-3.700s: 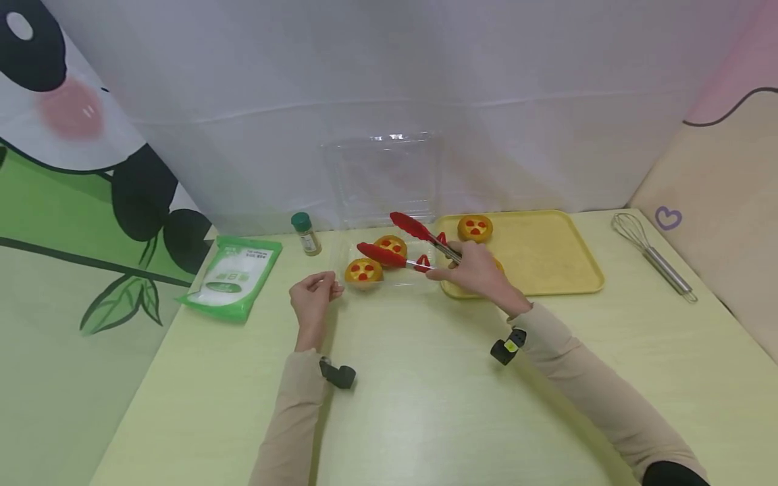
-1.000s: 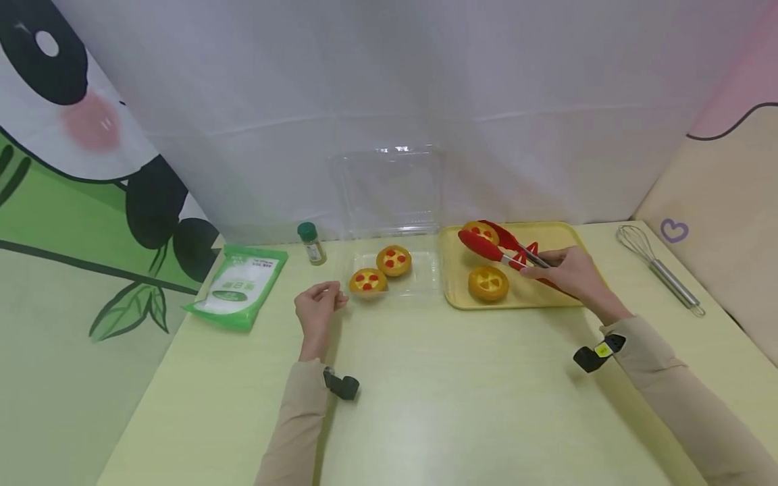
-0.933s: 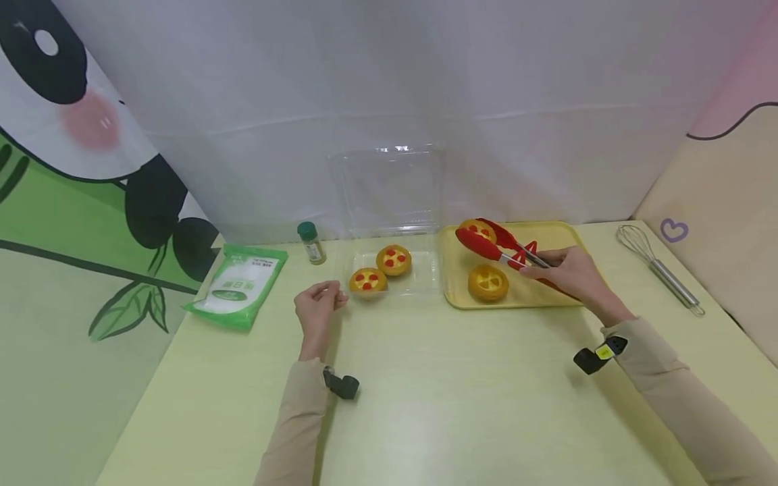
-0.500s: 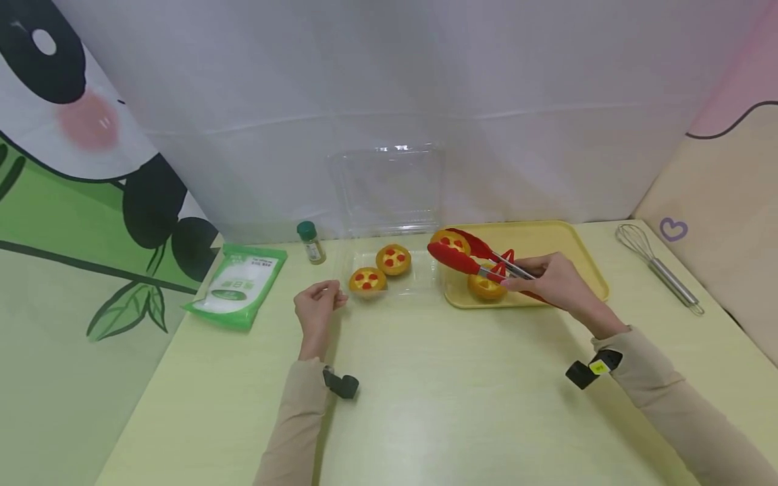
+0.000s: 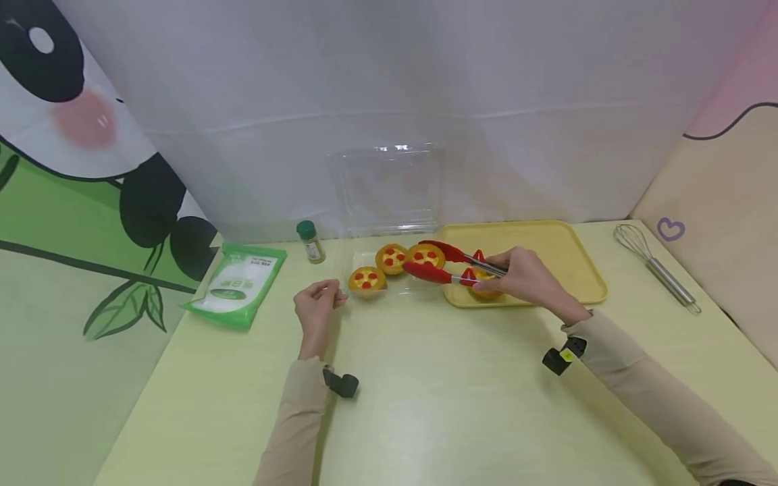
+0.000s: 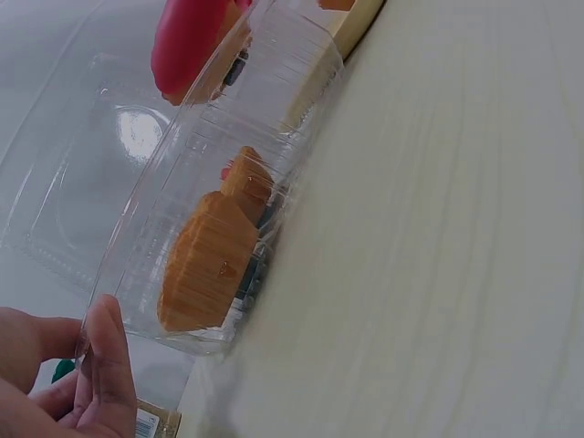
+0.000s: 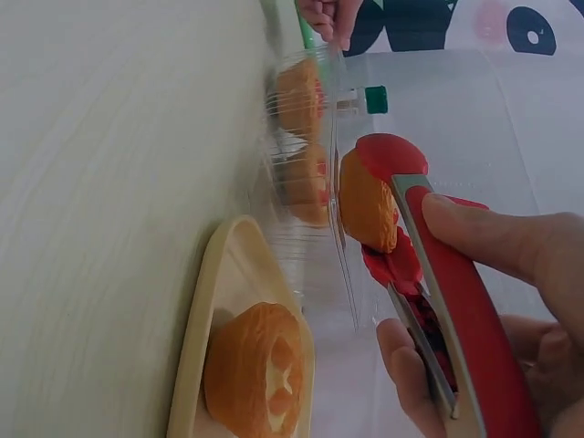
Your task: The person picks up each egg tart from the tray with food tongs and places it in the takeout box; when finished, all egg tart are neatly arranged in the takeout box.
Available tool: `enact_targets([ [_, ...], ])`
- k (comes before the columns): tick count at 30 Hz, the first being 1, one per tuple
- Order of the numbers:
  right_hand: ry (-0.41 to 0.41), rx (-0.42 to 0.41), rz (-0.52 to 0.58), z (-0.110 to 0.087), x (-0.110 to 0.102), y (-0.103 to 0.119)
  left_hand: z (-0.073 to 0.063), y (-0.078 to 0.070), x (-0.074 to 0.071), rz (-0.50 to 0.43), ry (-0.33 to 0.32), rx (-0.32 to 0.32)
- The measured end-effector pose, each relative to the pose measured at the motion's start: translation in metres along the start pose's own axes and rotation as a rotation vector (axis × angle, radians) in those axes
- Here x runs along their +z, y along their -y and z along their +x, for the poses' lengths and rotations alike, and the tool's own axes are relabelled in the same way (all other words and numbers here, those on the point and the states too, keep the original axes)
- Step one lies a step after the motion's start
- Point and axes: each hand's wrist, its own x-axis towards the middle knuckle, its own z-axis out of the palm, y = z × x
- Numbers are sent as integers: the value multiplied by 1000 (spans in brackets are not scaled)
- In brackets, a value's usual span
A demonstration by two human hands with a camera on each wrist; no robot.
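Observation:
My right hand (image 5: 525,277) grips red-tipped tongs (image 7: 465,338), which clamp a small round pizza-like tart (image 5: 425,255) by its sides. In the right wrist view that tart hangs just above the rim of a clear plastic clamshell box (image 6: 210,119). Two similar tarts (image 5: 367,278) sit side by side in the left part of the box, its lid raised behind. With thumb and fingers, my left hand (image 5: 316,310) pinches the box's front left corner rim. One more tart (image 7: 260,370) lies on the yellow tray (image 5: 541,260), partly hidden by the right hand in the head view.
A green-and-white bag (image 5: 237,287) lies at the left, beside a small green-capped seasoning jar (image 5: 311,243). At the far right lies a metal whisk (image 5: 656,266). The white curtain (image 5: 389,101) hangs directly behind the box and tray.
Over the last second the right hand has carried the tongs and a tart leftward, from the tray to over the box's right part. The left hand has kept its place at the corner.

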Motion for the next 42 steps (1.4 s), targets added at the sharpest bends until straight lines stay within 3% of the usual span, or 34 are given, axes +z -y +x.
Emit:
enact_targets([
  [12,51,-23,-216,22,8,29,-1,-1,0,0,6,9],
  [19,16,-15,-330,29,12,38,0,0,1,-1,15,11],
  [31,-97,-101,-428,44,24,33,0,1,1,-12,13,6],
  [42,-94,-135,-482,53,27,38,1,0,1,-23,11,4],
])
